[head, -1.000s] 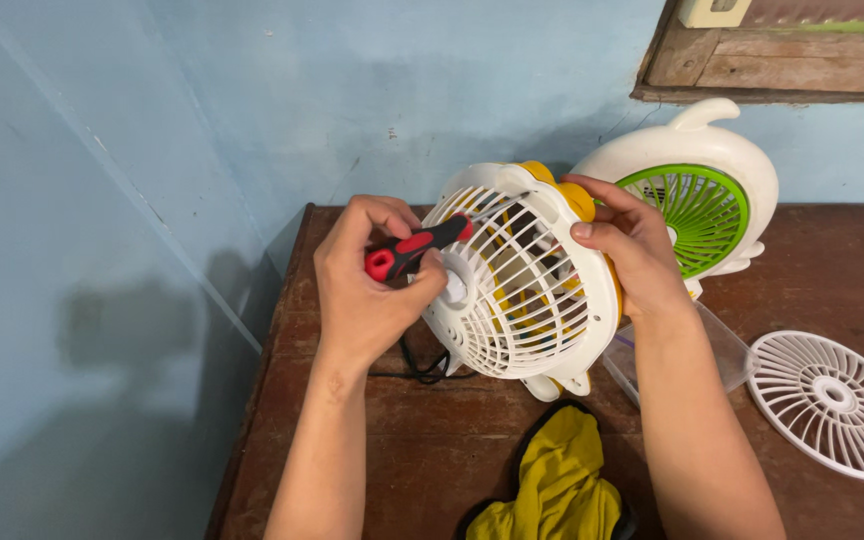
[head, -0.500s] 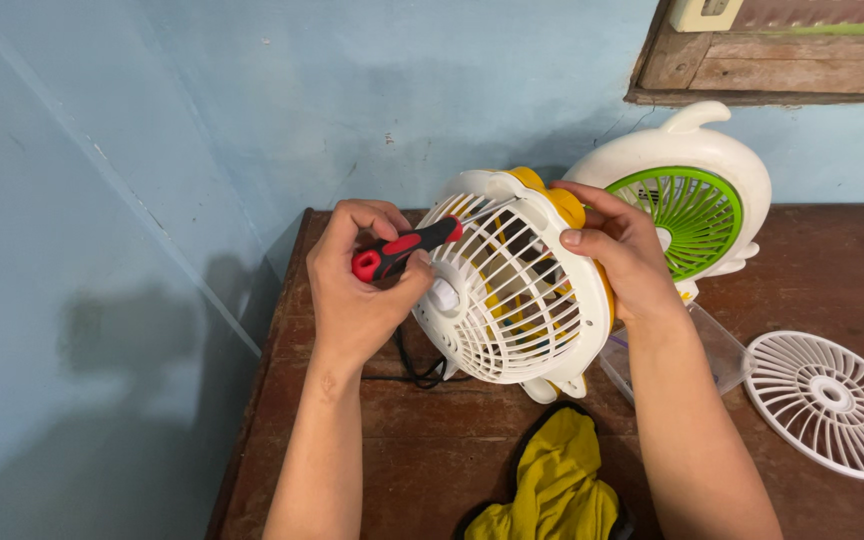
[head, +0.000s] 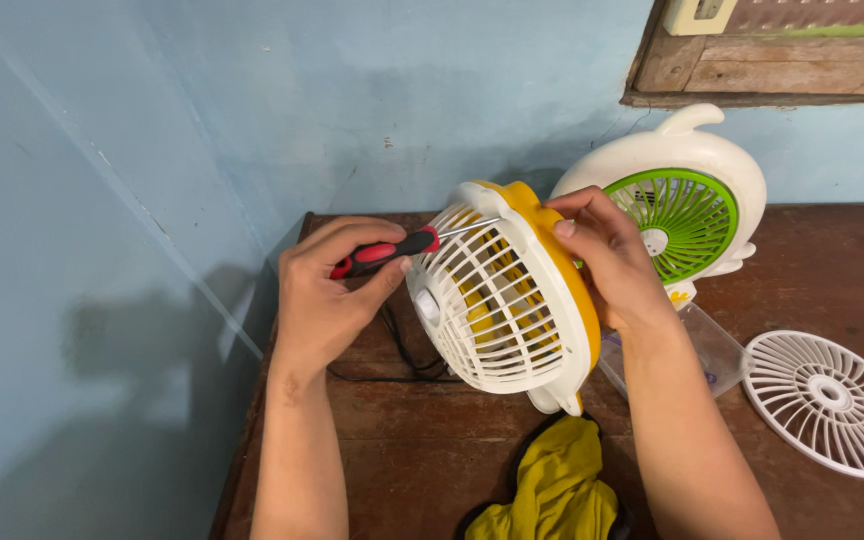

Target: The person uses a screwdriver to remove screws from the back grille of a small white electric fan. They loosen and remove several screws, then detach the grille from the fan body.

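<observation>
Item one, centre of frame: yellow-and-white fan point(head: 507, 300), tilted, held above the table point(head: 422, 450). My right hand point(head: 607, 265) grips its yellow rim, fingers point(head: 577, 215) curled over the edge. My left hand point(head: 322, 300), fingers wrapped tight, holds a red-and-black screwdriver point(head: 382, 253), tip at the grille. Right of frame: green-and-white fan point(head: 682, 205), loose white grille point(head: 832, 400). Bottom centre: yellow cloth point(head: 557, 490).

No labels, signs or screens show. One package: a clear plastic container point(head: 717, 350) lies on the table, below and right of the right hand's fingers point(head: 577, 225), partly hidden by the forearm.
</observation>
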